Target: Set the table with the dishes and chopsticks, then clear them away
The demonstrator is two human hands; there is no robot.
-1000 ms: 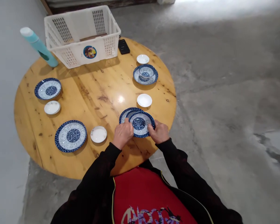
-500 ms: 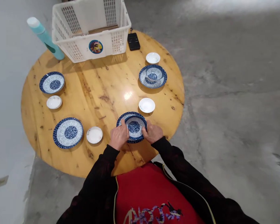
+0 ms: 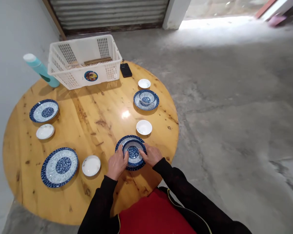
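1. Round, varnished planks make up your table (image 3: 70, 198), honey-coloured with knots and dark streaks, its near edge just in front of your red shirt (image 3: 156, 216).
2. Nearest on the left lies a blue-rimmed plate (image 3: 63, 165), glazed, with a dense floral disc at its centre; right of it sits a shallow white dish (image 3: 91, 165).
3. Your left hand (image 3: 117, 162) is closed on the left rim of a patterned bowl (image 3: 133, 152) — thumb inside the edge, the other fingers curled together.
4. Your right hand (image 3: 152, 154) grips the opposite rim, thumb over the edge; its remaining fingers are partly hidden.
5. That bowl is above a wider plate (image 3: 130, 136) near your side of the table; you cannot tell whether its foot touches down.
6. Just beyond is a smooth white saucer (image 3: 144, 127); across on the left, a small oval-looking dish (image 3: 45, 131) sits before another patterned plate (image 3: 47, 112).
7. Farther right, a plate holds a second bowl (image 3: 146, 97), with a little white dish behind.
8. At the far side stand a turquoise bottle (image 3: 42, 70), a perforated plastic crate (image 3: 75, 80) containing thin brown sticks (image 3: 97, 60), and a black phone (image 3: 126, 70) — ridged metal shutter (image 3: 109, 14) and grey concrete floor (image 3: 234, 107) behind.
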